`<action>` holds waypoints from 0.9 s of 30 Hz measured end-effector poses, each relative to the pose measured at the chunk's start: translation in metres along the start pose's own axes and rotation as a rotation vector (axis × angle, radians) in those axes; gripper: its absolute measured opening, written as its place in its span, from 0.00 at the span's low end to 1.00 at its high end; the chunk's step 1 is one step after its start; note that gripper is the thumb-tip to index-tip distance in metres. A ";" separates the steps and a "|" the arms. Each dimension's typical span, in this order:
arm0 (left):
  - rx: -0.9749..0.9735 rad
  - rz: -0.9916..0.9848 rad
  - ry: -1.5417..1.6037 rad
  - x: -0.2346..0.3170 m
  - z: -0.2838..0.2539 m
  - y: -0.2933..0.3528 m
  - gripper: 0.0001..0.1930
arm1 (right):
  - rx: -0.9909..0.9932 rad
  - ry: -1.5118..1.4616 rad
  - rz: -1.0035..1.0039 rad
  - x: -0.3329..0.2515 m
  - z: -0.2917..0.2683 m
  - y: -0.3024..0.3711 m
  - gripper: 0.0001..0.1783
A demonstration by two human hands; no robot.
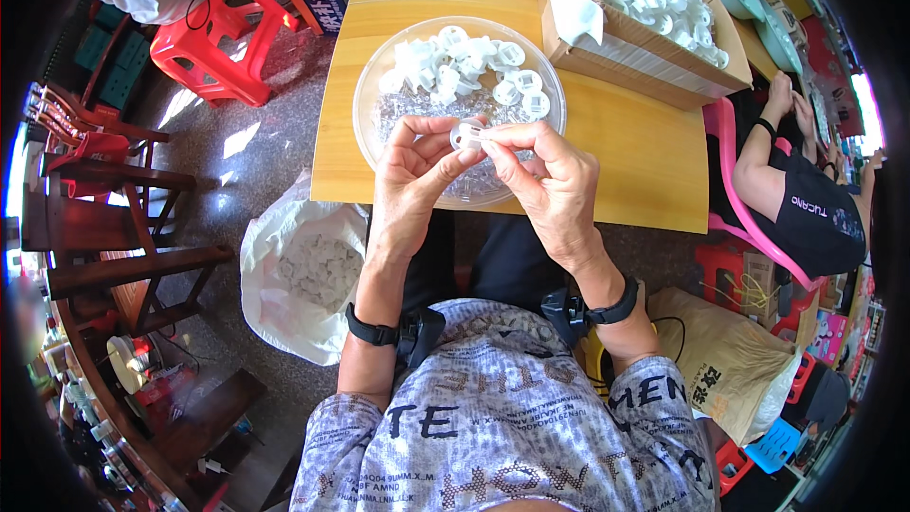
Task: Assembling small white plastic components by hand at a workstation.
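Between my two hands is a small round white plastic part (465,137), held above the near half of a round clear tray (364,85). My left hand (413,169) pinches it from the left with thumb and fingers. From the right, the thumb and forefinger of my right hand (553,188) close on its edge; whether they hold a second tiny piece cannot be made out. In the tray's far half lies a heap of similar white plastic parts (445,62). Small clear pieces (403,114) cover the rest of the tray's bottom, partly hidden by my hands.
A cardboard box (645,62) of white parts stands at the table's (645,156) far right. On the floor, left of my legs, sits an open white sack (261,275) of pale pieces. Another person (791,180) sits to the right. A red stool (223,47) stands far left.
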State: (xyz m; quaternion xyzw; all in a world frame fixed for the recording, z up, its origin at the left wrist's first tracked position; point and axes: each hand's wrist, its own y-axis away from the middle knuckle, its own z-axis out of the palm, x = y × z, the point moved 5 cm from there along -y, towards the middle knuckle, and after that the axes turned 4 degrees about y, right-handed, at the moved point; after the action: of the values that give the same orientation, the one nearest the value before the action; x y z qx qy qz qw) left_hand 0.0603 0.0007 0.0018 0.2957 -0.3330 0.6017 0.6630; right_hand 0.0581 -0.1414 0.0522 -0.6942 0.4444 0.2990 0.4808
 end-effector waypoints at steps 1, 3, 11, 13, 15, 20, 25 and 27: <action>-0.001 0.007 -0.008 0.000 0.000 0.000 0.16 | 0.001 0.005 -0.008 0.000 0.000 0.000 0.05; -0.001 0.013 -0.015 0.000 0.000 0.000 0.16 | 0.002 0.010 -0.016 0.000 0.000 0.000 0.05; -0.002 0.055 -0.027 0.001 0.000 0.000 0.16 | 0.005 -0.019 0.037 0.004 -0.001 -0.001 0.04; 0.001 0.059 -0.030 0.001 0.000 0.001 0.15 | 0.014 -0.059 0.063 0.009 -0.001 0.000 0.04; 0.004 0.062 -0.031 0.000 0.000 0.002 0.15 | 0.022 -0.098 0.090 0.012 -0.002 0.000 0.04; -0.023 0.103 0.011 -0.002 -0.002 0.003 0.12 | 0.037 -0.192 0.122 0.020 -0.004 0.001 0.04; -0.012 0.111 -0.006 -0.003 -0.003 0.002 0.12 | 0.009 -0.203 0.197 0.018 -0.005 -0.001 0.04; -0.014 0.122 0.003 -0.002 -0.003 0.001 0.12 | 0.011 -0.161 0.161 0.017 -0.006 -0.004 0.04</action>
State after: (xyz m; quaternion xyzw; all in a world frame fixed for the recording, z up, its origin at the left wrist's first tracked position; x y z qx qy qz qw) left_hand 0.0594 0.0017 -0.0013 0.2693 -0.3536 0.6391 0.6277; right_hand 0.0686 -0.1519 0.0410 -0.6273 0.4601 0.3891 0.4933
